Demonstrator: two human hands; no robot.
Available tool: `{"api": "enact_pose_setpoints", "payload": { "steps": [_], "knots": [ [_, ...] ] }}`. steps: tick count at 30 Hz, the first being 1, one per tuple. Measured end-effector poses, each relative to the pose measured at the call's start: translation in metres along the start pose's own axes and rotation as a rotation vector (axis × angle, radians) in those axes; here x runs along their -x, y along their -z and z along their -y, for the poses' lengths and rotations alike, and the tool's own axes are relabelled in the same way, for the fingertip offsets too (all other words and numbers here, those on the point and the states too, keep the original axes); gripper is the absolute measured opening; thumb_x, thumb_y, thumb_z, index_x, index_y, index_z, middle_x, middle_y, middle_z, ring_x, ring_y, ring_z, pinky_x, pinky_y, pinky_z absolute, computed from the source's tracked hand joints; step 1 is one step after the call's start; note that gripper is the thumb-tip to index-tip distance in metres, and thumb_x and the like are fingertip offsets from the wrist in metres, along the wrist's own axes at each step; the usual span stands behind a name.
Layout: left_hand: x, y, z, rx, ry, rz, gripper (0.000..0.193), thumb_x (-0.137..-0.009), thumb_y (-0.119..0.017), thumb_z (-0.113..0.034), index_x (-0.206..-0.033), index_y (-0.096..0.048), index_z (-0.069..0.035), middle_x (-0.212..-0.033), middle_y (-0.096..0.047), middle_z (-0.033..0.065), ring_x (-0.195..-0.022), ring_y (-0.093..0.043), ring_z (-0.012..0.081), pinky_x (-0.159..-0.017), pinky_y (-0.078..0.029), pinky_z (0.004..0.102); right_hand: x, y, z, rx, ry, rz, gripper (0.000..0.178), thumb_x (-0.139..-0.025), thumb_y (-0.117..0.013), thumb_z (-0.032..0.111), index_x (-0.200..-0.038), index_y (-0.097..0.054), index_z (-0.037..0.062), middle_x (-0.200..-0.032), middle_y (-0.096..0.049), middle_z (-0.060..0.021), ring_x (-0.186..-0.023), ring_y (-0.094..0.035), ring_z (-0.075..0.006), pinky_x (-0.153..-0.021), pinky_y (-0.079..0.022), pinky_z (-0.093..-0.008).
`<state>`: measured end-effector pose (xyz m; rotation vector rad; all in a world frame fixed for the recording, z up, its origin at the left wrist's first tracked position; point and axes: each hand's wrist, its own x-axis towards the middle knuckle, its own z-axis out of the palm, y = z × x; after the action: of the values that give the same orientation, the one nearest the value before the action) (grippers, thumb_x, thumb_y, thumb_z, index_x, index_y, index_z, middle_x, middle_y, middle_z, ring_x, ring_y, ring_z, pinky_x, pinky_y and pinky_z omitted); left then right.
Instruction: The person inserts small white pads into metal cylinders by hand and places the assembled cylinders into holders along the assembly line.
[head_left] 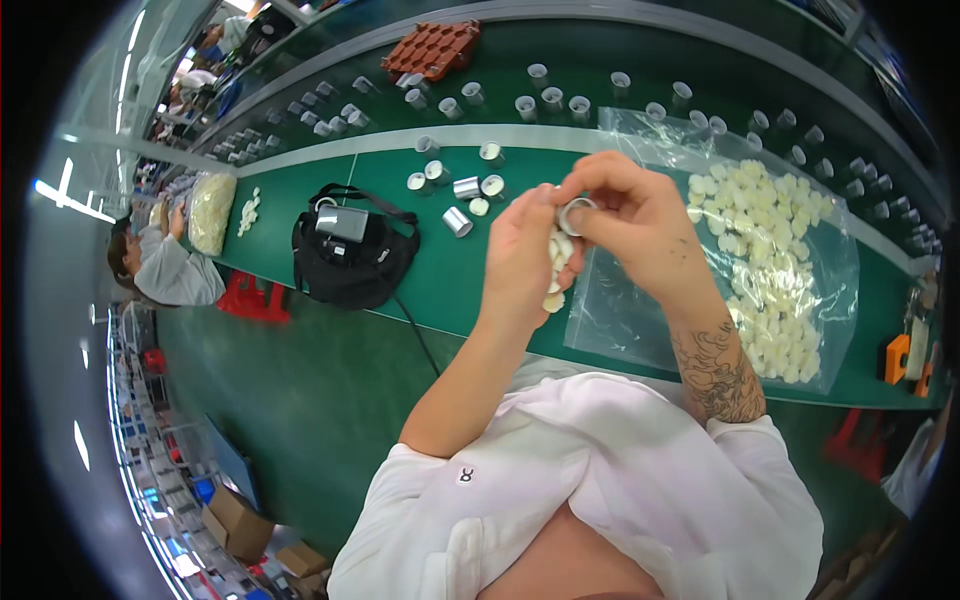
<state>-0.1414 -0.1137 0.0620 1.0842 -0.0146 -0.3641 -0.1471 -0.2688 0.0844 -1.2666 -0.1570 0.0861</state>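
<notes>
Closed around several small white discs (555, 290), my left hand (514, 250) is held above the green table. My right hand (632, 212) meets it at the fingertips and pinches a small silver cup (577, 217), whose round rim faces up toward me. Whether the left fingers also touch this cup is hidden. To the left of my hands stand several silver cups with white discs inside, such as one cup (492, 186). Another silver cup (457, 222) lies on its side. Beneath my right forearm, a clear plastic bag (625, 320) bears a pile of white discs (770, 260).
A black bag (355, 255) with a grey device on top lies on the table at left, its cable hanging over the edge. Several cups line the far belt, along with a brown tray (432, 50). Orange tools (896, 358) are at far right. Another person (165, 260) works at far left.
</notes>
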Motion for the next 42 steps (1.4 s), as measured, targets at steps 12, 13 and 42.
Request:
{"api": "enact_pose_setpoints", "payload": {
  "steps": [12,13,42],
  "knots": [
    [-0.084,0.034,0.028,0.689,0.404,0.07,0.036,-0.107,-0.05,-0.039,-0.084,-0.053,-0.012,-0.055,-0.045,0.0002,-0.041,-0.035,0.0112,-0.039,-0.026,0.0276,-0.115,0.066,0.003,0.57,-0.017,-0.234,0.023,-0.093,-0.065,0.008,-0.112,-0.073,-0.0011,-0.091,-0.073,-0.0061,-0.072,-0.065,-0.01,-0.068,-0.053,-0.0236],
    [-0.091,0.034,0.024,0.712,0.398,0.057,0.036,-0.107,-0.05,-0.039,-0.084,-0.053,-0.012,-0.055,-0.045,0.0002,-0.041,-0.035,0.0112,-0.039,-0.026,0.0276,-0.137,0.067,-0.003,0.582,-0.032,-0.215,0.023,-0.093,-0.065,0.008,-0.112,-0.073,-0.0011,-0.091,-0.073,-0.0061,-0.072,-0.065,-0.01,-0.068,-0.053,-0.0236],
    [-0.174,0.002,0.042,1.209,0.205,-0.288,0.023,-0.1,-0.049,-0.028,-0.083,-0.046,-0.013,-0.067,-0.05,0.0024,-0.057,-0.044,0.0153,-0.06,-0.043,0.0327,-0.095,0.055,-0.037,0.913,0.126,0.003,0.036,-0.082,-0.071,-0.009,-0.118,-0.072,-0.0012,-0.111,-0.067,-0.0118,-0.103,-0.066,-0.0187,-0.087,-0.055,-0.0295]
  ]
}}
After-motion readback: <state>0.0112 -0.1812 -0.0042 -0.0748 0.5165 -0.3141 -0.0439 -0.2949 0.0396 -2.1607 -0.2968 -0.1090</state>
